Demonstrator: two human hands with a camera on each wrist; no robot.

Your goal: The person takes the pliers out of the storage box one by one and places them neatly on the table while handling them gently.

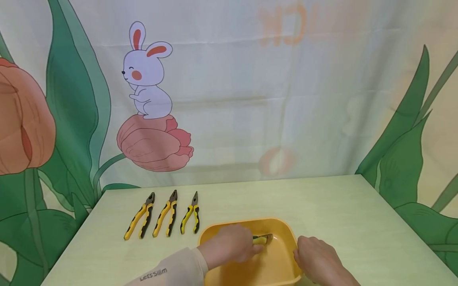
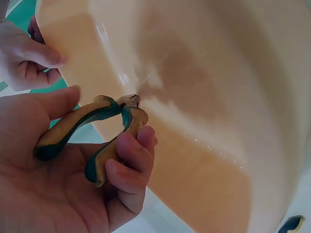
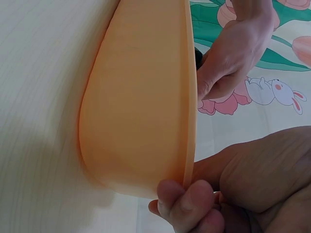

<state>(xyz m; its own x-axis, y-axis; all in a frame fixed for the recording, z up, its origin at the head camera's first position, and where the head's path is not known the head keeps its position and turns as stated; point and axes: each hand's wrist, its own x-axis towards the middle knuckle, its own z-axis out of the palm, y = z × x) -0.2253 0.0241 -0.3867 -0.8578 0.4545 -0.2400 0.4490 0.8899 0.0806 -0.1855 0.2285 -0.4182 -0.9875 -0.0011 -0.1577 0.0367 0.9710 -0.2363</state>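
Note:
My left hand point(image 1: 232, 243) reaches down inside a yellow-orange plastic basin point(image 1: 282, 262) and holds a small pair of pliers point(image 1: 262, 240). In the left wrist view the pliers point(image 2: 77, 124) have yellow and dark green handles, spread apart, and a short metal head pointing at the basin's inside. Curled fingers point(image 2: 130, 153) wrap one handle, while the thumb lies along the other. My right hand point(image 1: 318, 256) grips the basin's right rim; in the right wrist view its fingertips point(image 3: 187, 204) press the outer wall with the thumb over the edge.
Three pairs of pliers lie in a row left of the basin: two larger ones point(image 1: 139, 217) point(image 1: 165, 214) and a smaller long-nose pair point(image 1: 191, 214). Behind the pale table point(image 1: 322, 202) hangs a curtain point(image 1: 222, 79) printed with tulips and a rabbit.

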